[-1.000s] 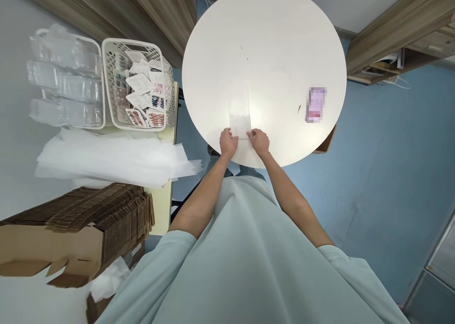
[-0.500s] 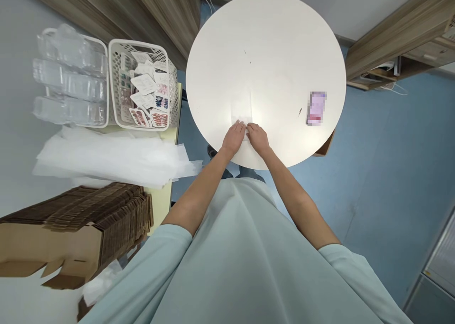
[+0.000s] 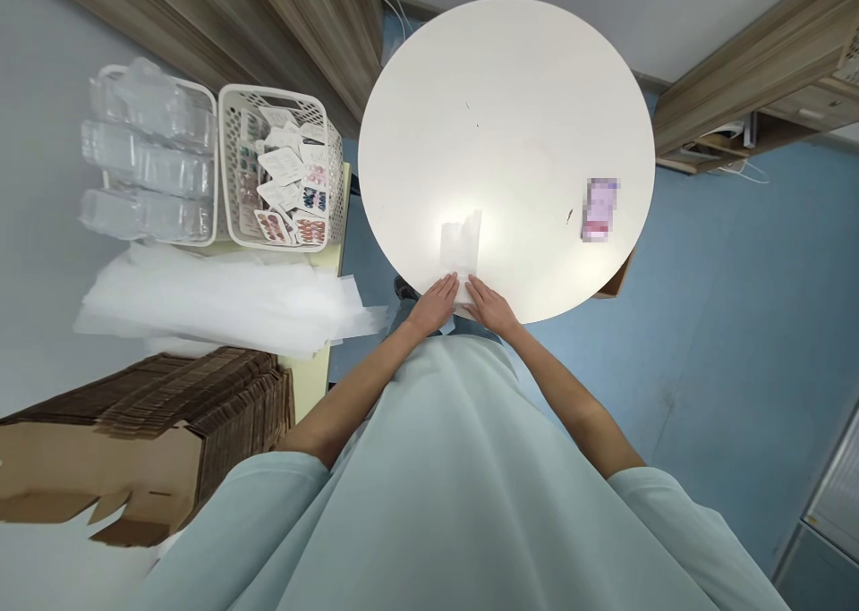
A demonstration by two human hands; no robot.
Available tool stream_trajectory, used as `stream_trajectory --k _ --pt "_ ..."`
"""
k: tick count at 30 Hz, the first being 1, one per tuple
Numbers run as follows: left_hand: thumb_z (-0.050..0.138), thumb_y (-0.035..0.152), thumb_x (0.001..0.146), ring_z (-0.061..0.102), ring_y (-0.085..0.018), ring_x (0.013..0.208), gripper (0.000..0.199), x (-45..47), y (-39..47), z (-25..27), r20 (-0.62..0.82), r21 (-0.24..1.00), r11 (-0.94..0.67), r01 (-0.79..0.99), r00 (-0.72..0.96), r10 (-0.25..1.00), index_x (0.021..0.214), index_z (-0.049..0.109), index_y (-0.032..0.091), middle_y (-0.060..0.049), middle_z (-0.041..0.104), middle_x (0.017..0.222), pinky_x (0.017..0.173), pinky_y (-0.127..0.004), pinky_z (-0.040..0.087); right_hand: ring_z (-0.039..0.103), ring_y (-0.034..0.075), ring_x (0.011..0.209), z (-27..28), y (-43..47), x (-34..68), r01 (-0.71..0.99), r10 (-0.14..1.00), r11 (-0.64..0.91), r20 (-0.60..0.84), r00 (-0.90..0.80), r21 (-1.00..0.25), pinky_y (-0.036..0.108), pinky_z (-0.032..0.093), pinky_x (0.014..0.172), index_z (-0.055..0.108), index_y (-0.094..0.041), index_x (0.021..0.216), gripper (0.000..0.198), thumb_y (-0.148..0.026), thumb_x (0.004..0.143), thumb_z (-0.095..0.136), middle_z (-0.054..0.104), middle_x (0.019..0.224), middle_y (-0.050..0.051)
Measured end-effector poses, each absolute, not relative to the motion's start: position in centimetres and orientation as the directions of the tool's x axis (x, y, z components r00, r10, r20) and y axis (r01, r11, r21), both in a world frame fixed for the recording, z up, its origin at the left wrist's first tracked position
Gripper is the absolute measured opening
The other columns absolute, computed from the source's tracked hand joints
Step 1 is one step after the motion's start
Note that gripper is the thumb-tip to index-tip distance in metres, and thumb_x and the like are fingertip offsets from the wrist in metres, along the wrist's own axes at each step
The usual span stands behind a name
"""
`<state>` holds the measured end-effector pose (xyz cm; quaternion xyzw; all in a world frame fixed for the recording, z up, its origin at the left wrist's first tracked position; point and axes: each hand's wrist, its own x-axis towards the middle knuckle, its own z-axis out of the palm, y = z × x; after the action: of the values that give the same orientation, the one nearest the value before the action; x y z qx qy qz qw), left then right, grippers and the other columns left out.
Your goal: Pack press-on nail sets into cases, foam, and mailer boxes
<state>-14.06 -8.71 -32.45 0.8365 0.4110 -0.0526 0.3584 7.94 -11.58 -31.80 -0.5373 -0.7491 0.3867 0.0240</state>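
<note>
Filmy white sheet (image 3: 460,249) beneath outstretched fingers (image 3: 446,284)

On my feed, the left hand (image 3: 435,301) and right hand (image 3: 493,309) rest at the sheet's near end, by the near rim of the round desk (image 3: 523,83); I can't tell whether they pinch it. I'd expect it light, limp, slippery, easily creased: I'd hold both side edges. Farther out, the pixelated rectangle (image 3: 599,210) and cards (image 3: 282,165) in the basket (image 3: 335,182) show me no legible brand or writing.

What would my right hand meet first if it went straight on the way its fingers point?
Your right hand would most likely meet the white sheet, which reaches ahead of it on the round table; the depth is hard to judge, so it might pass just over the sheet.
</note>
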Motion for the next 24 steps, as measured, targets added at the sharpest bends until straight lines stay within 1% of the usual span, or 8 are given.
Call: stream_trajectory --k 5,9,12,15,18,20,22,24 --pt "0.035 0.019 0.108 0.037 -0.030 0.167 0.058 -14.1 -8.3 -32.2 -0.380 0.554 -0.329 0.764 0.585 0.717 0.163 0.046 0.001 -0.027 0.041 0.175 0.137 -0.051 0.034 0.052 0.028 0.159 -31.3 -11.1 7.5 0.805 0.857 0.001 -0.415 -0.307 -0.594 0.046 0.047 0.129 0.055 -0.017 0.161 0.053 -0.045 0.116 0.044 0.052 0.171 0.016" --pt "0.036 0.023 0.110 0.038 -0.031 0.167 0.060 -13.7 -5.8 -32.5 -0.355 0.566 -0.269 0.779 0.525 0.774 0.165 0.043 0.002 -0.026 0.038 0.176 0.138 -0.053 0.033 0.070 0.031 0.135 -31.1 -9.0 6.4 0.847 0.871 -0.138 -0.470 -0.143 -0.513 0.043 0.060 0.109 0.057 -0.019 0.157 0.051 -0.047 0.118 0.040 0.068 0.154 0.015" --pt "0.037 0.025 0.109 0.039 -0.032 0.166 0.063 -13.0 -4.1 -32.9 -0.352 0.566 -0.186 0.803 0.439 0.827 0.169 0.040 0.007 -0.023 0.039 0.177 0.138 -0.054 0.034 0.076 0.029 0.117 -31.1 -7.4 5.8 0.856 0.884 -0.201 -0.464 -0.051 -0.477 0.039 0.063 0.097 0.055 -0.020 0.158 0.052 -0.048 0.118 0.038 0.067 0.151 0.016" --pt "0.033 0.018 0.107 0.036 -0.031 0.167 0.065 -12.1 -3.0 -33.1 -0.377 0.549 -0.119 0.827 0.372 0.848 0.171 0.040 0.009 -0.021 0.037 0.178 0.137 -0.055 0.034 0.076 0.028 0.109 -31.4 -5.9 5.5 0.855 0.888 -0.234 -0.460 -0.006 -0.463 0.039 0.064 0.092 0.051 -0.018 0.162 0.055 -0.046 0.116 0.040 0.062 0.152 0.019" --pt "0.029 0.007 0.101 0.028 -0.030 0.170 0.069 -11.6 -2.5 -32.9 -0.391 0.551 -0.144 0.822 0.406 0.826 0.169 0.042 0.005 -0.021 0.035 0.179 0.140 -0.056 0.029 0.074 0.031 0.116 -31.6 -4.8 5.4 0.862 0.894 -0.259 -0.446 0.042 -0.436 0.042 0.066 0.092 0.051 -0.017 0.162 0.055 -0.043 0.114 0.047 0.059 0.154 0.021" --pt "0.030 0.005 0.099 0.024 -0.030 0.171 0.070 -11.4 -2.5 -32.7 -0.389 0.555 -0.180 0.813 0.444 0.808 0.168 0.044 0.003 -0.021 0.034 0.179 0.142 -0.055 0.024 0.068 0.033 0.131 -31.7 -4.3 5.2 0.872 0.919 -0.218 -0.394 0.031 -0.438 0.046 0.065 0.101 0.056 -0.017 0.158 0.050 -0.038 0.113 0.049 0.057 0.158 0.021" --pt "0.031 0.004 0.097 0.022 -0.030 0.172 0.071 -11.4 -2.7 -32.7 -0.390 0.542 -0.201 0.816 0.456 0.800 0.168 0.043 0.000 -0.023 0.033 0.179 0.142 -0.055 0.022 0.056 0.033 0.149 -31.8 -4.1 5.1 0.882 0.938 -0.115 -0.341 -0.054 -0.456 0.050 0.058 0.116 0.061 -0.018 0.154 0.045 -0.030 0.113 0.046 0.054 0.164 0.019" --pt "0.033 0.006 0.097 0.023 -0.031 0.172 0.073 -11.6 -2.8 -32.7 -0.389 0.525 -0.218 0.823 0.460 0.798 0.169 0.040 0.000 -0.024 0.033 0.179 0.141 -0.057 0.023 0.044 0.031 0.162 -32.0 -4.2 5.2 0.876 0.927 -0.002 -0.330 -0.179 -0.482 0.051 0.046 0.130 0.060 -0.017 0.155 0.047 -0.023 0.112 0.042 0.052 0.169 0.017"
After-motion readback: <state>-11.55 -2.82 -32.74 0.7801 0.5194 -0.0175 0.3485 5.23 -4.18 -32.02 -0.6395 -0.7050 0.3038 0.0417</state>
